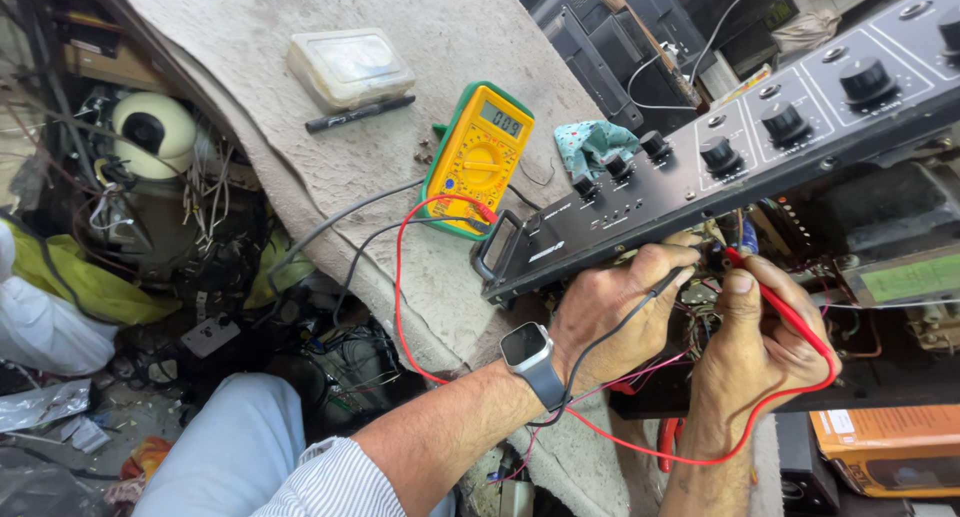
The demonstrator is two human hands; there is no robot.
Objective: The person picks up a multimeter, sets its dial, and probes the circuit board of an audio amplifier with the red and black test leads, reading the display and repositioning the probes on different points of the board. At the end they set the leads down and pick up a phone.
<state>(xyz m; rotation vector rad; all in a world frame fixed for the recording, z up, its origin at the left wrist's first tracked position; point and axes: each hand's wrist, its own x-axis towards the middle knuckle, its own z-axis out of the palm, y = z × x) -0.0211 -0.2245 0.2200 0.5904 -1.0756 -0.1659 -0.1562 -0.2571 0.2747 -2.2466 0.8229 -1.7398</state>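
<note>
Your left hand (pixel 610 312) and right hand (pixel 755 342) work close together at lower right, nearly touching. Your left forearm reaches in from the lower left, bare below a rolled striped cuff, wrist bent, fingers curled in a pinch. Your right forearm rises from the bottom edge, thumb extended upward, fingers closed in a narrow grip.

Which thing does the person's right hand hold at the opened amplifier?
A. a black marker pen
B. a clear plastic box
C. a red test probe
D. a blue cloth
C: the right hand grips the red test probe, whose red lead runs back to the yellow multimeter.
</note>
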